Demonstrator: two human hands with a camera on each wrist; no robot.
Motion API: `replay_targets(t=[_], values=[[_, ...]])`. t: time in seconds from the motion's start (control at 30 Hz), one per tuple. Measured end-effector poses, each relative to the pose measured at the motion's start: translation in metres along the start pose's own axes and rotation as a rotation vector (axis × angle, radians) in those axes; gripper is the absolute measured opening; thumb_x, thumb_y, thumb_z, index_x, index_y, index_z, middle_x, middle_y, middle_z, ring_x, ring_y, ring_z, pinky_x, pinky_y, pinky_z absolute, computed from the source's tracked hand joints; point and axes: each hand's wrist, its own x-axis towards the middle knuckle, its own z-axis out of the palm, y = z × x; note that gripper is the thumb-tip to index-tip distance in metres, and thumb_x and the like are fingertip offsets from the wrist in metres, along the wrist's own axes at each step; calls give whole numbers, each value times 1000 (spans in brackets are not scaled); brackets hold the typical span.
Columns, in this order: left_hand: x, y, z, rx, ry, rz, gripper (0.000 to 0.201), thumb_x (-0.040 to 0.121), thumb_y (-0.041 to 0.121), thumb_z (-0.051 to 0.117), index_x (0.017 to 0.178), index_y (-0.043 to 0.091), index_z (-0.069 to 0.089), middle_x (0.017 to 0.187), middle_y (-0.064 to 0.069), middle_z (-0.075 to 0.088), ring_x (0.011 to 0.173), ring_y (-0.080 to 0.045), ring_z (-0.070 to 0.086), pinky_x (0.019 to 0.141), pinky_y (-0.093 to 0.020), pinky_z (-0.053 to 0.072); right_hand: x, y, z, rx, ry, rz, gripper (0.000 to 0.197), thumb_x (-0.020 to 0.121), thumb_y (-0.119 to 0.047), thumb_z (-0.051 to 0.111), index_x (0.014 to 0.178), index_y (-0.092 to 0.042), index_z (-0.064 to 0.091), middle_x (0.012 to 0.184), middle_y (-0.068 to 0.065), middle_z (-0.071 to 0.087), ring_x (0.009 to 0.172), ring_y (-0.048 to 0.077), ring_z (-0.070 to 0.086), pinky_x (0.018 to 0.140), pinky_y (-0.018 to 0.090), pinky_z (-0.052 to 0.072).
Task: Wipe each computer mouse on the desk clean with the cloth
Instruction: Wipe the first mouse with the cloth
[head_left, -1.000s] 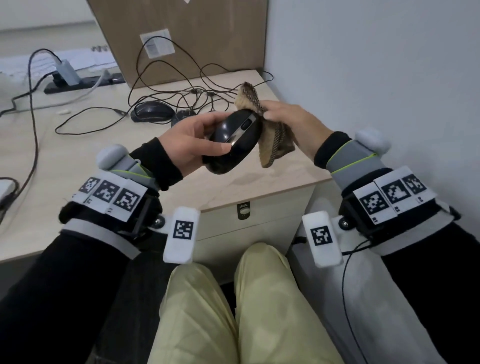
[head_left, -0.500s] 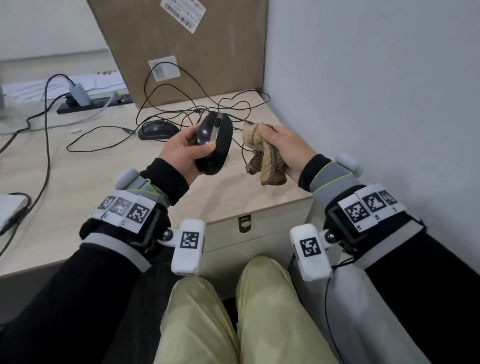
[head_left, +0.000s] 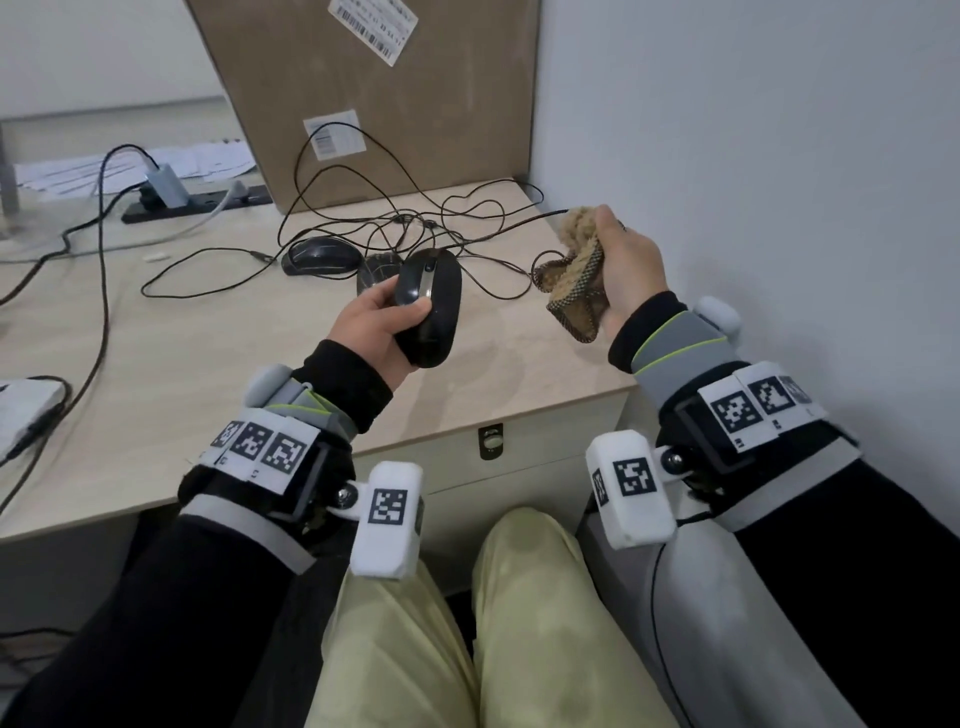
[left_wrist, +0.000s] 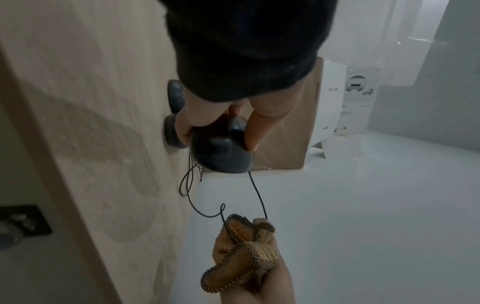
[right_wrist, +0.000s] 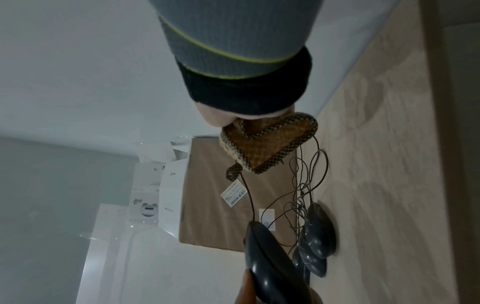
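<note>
A big brown cardboard box (head_left: 379, 104) stands upright at the back of the pale wood worktop (head_left: 156, 374), close against the grey wall (head_left: 753, 156), with a barcode label (head_left: 374, 23) near its top and a smaller white label (head_left: 333, 134) lower down. To its left a black power strip (head_left: 197, 200) lies along the back edge with a grey adapter (head_left: 166, 184) plugged into it, and printed papers (head_left: 135, 166) are spread behind that. A white device (head_left: 21, 410) sits at the worktop's left edge, and below the front edge is a cream drawer with a lock (head_left: 491, 441).
</note>
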Motion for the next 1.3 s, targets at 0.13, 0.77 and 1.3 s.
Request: replay_targets(t=[0.13,0.77,1.3], values=[[-3,-10,11,-70,9,-90,23,93,-1,42,91,15,59,76,0,66,70,-15,63,68,-31,52,-10,2,-5,-78,-94,17,32,94,-22,44,65,-12,54,67,3,59,51,20,48,55,28,49],[6,-6,51,-188,196,-137,12,97,-1,43,92,8,50,81,-10,55,75,-22,55,79,-51,49,-47,43,-8,-964,-327,-734,28,73,6,53,88,-4,73,100,17,58,86,21,55,74,13,35],[3,-30,23,142,274,-260,40,94,-5,44,133,1,44,87,-8,57,76,-21,56,88,-42,48,-29,24,-19,-176,87,263,5,76,-16,49,74,-15,54,67,6,52,63,24,50,69,35,45]])
